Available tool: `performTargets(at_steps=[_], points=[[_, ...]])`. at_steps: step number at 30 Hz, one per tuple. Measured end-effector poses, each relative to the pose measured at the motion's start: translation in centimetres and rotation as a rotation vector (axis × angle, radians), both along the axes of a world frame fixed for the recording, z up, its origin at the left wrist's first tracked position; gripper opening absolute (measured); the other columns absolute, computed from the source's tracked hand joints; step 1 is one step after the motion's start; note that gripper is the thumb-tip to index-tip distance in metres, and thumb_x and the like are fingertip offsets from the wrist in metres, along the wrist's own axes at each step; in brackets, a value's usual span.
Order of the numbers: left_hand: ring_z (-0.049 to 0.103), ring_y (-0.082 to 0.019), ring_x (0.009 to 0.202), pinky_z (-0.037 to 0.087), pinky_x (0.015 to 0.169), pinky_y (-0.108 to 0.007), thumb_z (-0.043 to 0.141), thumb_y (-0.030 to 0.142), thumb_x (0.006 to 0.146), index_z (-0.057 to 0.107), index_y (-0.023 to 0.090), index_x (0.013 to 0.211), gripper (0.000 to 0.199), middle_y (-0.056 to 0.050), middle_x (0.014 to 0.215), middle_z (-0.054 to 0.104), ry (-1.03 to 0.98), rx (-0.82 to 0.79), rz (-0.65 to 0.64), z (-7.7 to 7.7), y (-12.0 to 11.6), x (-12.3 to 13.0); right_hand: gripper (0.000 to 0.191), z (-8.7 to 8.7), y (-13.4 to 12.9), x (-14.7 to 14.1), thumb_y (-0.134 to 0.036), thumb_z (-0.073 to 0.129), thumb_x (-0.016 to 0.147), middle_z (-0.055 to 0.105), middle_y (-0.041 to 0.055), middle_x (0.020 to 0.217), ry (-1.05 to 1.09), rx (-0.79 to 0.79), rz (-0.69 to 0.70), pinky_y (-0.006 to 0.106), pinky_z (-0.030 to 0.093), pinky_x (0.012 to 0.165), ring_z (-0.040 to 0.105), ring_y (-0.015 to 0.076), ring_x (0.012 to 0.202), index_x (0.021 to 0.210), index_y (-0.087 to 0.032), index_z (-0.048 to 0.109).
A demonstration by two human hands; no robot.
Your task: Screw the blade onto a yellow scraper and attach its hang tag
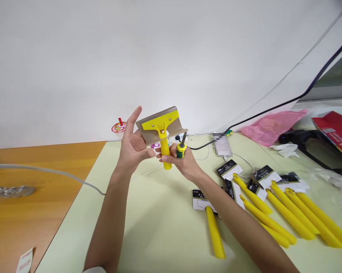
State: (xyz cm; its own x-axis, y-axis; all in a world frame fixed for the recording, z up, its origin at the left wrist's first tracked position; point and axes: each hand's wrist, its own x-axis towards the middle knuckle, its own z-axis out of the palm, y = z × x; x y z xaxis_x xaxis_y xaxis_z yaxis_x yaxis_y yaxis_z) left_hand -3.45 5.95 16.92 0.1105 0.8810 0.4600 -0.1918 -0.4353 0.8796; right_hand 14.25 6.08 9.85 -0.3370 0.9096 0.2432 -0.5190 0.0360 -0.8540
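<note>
The grip of the right hand [182,162] hides most of the handle of a small screwdriver [181,150] and part of the handle of a yellow scraper [165,148]. Right of the grip, a white object [222,146] is pixelated beyond recognition, the print on the black-and-white cards [229,169] is too small to read, and a red carton [334,131] runs off the picture's right edge.

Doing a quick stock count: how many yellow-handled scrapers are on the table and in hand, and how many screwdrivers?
Yellow-handled scrapers on the table: 8
Yellow-handled scraper in hand: 1
Screwdriver: 1
Total: 10
</note>
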Motion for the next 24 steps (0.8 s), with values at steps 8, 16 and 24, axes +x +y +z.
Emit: performTargets(at_steps=[8, 16, 24], points=[[0.071, -0.03, 0.116, 0.062, 0.092, -0.039, 0.091, 0.046, 0.079, 0.073, 0.028, 0.123, 0.051, -0.008, 0.123, 0.074, -0.027, 0.054, 0.275, -0.1, 0.1, 0.9, 0.045, 0.1, -0.1, 0.0, -0.028, 0.095, 0.074, 0.081, 0.0062, 0.111, -0.011, -0.015, 0.052, 0.04, 0.062, 0.088, 0.078, 0.0244, 0.099, 0.069, -0.022, 0.051], [0.073, -0.026, 0.109, 0.063, 0.09, -0.038, 0.092, 0.043, 0.078, 0.073, 0.029, 0.121, 0.049, -0.006, 0.115, 0.076, -0.027, 0.088, 0.306, 0.2, -0.6, 1.5, 0.048, -0.7, 0.4, 0.4, -0.036, 0.09, 0.082, 0.08, 0.0061, 0.111, 0.12, -0.08, 0.213, 0.043, 0.059, 0.095, 0.077, 0.025, 0.107, 0.078, -0.025, 0.044], [0.073, -0.028, 0.114, 0.061, 0.093, -0.039, 0.091, 0.05, 0.078, 0.069, 0.029, 0.126, 0.057, -0.007, 0.118, 0.075, -0.013, 0.049, 0.189, 0.1, -0.5, 1.8, 0.063, -0.4, 0.6, 0.6, -0.039, 0.098, 0.069, 0.077, 0.0034, 0.103, 0.069, -0.065, 0.133, 0.043, 0.058, 0.089, 0.075, 0.0275, 0.105, 0.072, -0.025, 0.037]])
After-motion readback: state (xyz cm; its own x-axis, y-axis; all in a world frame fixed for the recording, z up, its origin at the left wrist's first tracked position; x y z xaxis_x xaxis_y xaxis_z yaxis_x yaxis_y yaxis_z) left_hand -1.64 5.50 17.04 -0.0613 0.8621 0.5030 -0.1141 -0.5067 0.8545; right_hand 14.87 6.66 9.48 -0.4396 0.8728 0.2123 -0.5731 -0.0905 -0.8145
